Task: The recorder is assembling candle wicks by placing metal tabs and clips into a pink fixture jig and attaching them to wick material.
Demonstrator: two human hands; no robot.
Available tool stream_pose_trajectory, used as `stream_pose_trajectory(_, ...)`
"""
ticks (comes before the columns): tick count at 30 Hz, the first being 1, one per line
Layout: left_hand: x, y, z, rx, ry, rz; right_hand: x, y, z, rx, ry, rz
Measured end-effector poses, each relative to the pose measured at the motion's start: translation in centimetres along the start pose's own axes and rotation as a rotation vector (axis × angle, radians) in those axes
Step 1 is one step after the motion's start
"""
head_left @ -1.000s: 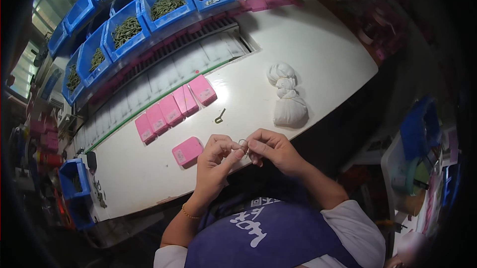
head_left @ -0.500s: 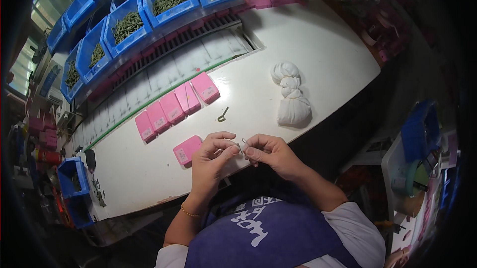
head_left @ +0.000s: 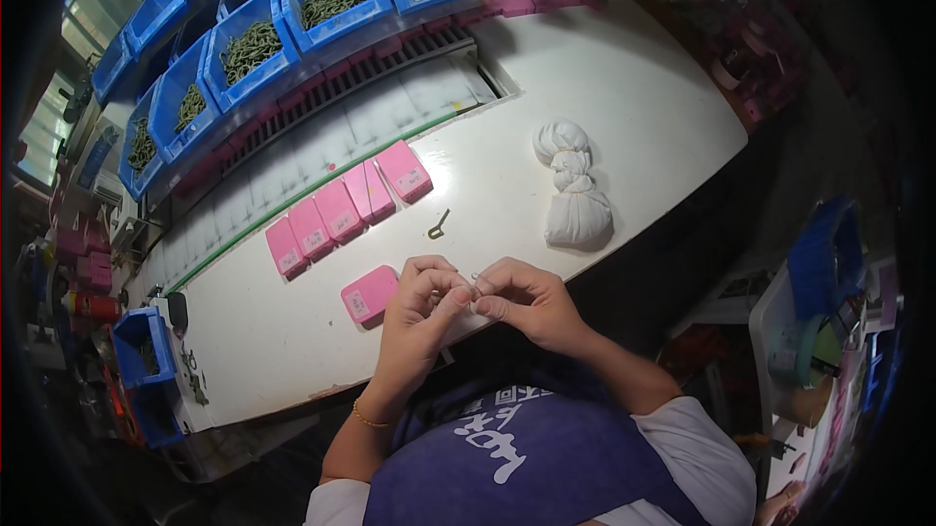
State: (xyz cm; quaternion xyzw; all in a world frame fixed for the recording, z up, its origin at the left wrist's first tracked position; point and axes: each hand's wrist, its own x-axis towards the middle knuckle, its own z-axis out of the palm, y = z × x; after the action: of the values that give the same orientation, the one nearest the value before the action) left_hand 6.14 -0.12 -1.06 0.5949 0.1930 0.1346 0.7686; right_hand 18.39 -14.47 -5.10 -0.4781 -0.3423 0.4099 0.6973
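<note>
Close together over the table's near edge, my two hands work at a small thin loop or hook (head_left: pixel 475 278), perhaps of wire. My left hand (head_left: pixel 417 310) pinches with thumb and forefinger, its fingertips meeting those of the other hand. My right hand (head_left: pixel 534 304) is closed in a pinch too, and the loop's curved end pokes out above its fingertips. Most of the piece is hidden by fingers. Just beyond lies an olive-green hook-shaped piece (head_left: pixel 439 226). A single pink box (head_left: pixel 370 294) rests beside my left hand.
A row of pink boxes (head_left: pixel 338 210) stands before a white conveyor belt (head_left: pixel 322 151) with a green edge. Behind it, blue bins (head_left: pixel 252 53) hold many green hook-like pieces. A tied white cloth bundle (head_left: pixel 576 217) sits to the right. A blue tray (head_left: pixel 142 343) is at far left.
My hands have drawn closer together, and less of the small loop shows between them. A red dot on the belt has travelled left.
</note>
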Motion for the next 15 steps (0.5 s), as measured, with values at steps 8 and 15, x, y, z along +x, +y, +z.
stream_pose_trajectory(8,0.2,-2.0,0.2,0.312,0.054,0.224,-0.6,-2.0,-0.5,0.375,-0.178,0.166)
stream_pose_trajectory(15,0.4,-2.1,0.0,0.140,0.034,0.213,-0.1,-3.5,0.5,0.452,-0.404,0.340)
